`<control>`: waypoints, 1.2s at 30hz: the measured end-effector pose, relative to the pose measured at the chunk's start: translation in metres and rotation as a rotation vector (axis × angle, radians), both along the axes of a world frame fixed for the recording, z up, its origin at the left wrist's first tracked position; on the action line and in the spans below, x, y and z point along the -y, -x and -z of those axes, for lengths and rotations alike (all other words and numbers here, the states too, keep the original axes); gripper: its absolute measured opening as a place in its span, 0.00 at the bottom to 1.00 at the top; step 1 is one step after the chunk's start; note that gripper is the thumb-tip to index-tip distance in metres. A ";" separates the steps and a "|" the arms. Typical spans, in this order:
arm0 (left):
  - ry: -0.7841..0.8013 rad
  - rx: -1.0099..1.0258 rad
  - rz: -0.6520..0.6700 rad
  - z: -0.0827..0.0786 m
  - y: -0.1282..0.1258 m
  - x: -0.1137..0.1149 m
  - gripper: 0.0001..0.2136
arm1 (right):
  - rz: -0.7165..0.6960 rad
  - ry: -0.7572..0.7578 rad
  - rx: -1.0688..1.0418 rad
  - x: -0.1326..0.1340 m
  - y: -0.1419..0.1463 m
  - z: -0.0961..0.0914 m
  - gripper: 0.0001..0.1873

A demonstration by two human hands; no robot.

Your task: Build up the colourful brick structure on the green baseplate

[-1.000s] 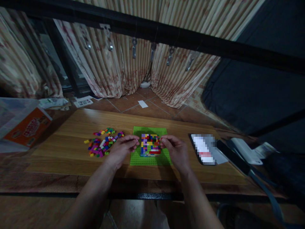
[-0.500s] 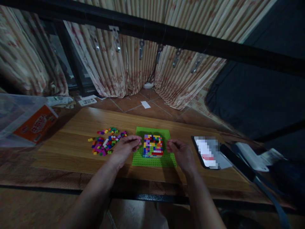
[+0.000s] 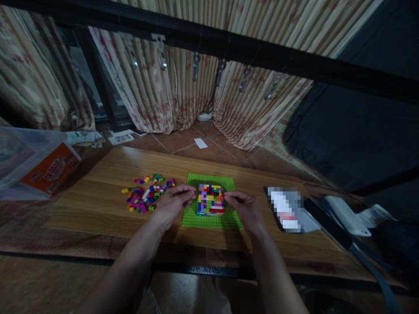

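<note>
A green baseplate lies on the wooden table, with a multicoloured block of small bricks built on it. My left hand rests at the block's left side, fingers curled in a pinch beside its edge. My right hand sits at the block's right side, fingertips pinched and touching its right edge. What either pinch holds is too small to make out. A pile of several loose coloured bricks lies to the left of the baseplate.
A phone lies right of the baseplate, with dark and white objects beyond it. An orange box in a clear bag sits at the far left. Curtains and a dark rail are behind the table.
My right hand pulled a little away from the block half a second ago and has now moved back against its right edge. My left hand has barely moved.
</note>
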State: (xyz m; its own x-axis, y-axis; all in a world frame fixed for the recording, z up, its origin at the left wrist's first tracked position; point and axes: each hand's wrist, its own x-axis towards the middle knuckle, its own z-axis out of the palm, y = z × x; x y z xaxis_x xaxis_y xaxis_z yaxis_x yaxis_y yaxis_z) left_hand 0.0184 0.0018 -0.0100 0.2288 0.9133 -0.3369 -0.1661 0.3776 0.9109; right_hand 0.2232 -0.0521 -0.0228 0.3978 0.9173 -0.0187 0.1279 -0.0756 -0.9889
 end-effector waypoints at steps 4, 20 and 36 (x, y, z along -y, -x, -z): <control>-0.002 -0.009 0.001 -0.001 -0.001 0.001 0.12 | -0.001 0.007 -0.007 -0.004 0.005 0.004 0.11; -0.010 -0.031 0.004 -0.002 -0.001 0.002 0.10 | 0.058 0.053 -0.099 -0.008 0.004 0.007 0.16; -0.015 -0.004 0.040 0.006 -0.009 0.006 0.10 | 0.072 0.063 -0.405 -0.009 0.008 0.016 0.21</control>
State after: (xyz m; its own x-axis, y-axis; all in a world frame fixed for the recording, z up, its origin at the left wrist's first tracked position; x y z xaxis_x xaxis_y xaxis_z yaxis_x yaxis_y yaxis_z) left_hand 0.0269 -0.0038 -0.0157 0.2639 0.9083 -0.3245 -0.1469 0.3703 0.9172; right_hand 0.2155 -0.0436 -0.0391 0.4103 0.8792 -0.2421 -0.2780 -0.1323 -0.9514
